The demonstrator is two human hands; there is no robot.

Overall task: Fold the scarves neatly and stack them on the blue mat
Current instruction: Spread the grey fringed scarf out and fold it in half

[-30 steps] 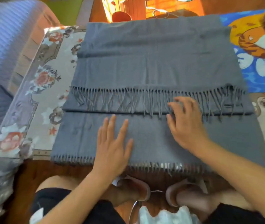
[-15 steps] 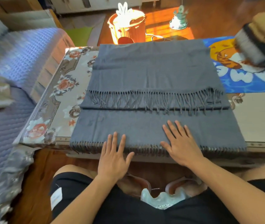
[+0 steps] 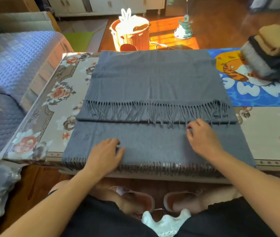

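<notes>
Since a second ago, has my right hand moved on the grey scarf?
Yes. The right hand went back to the near hem, then returned to the fringe on the grey scarf.

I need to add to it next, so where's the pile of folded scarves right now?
The folded scarf stack sits at the far right of the head view, on the blue mat, right of the grey scarf.

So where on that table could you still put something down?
Bare floral tablecloth lies left of the grey scarf, and more right of it, below the blue mat. The mat's far corner is crowded by a stack of folded scarves; the middle is all scarf.
</notes>
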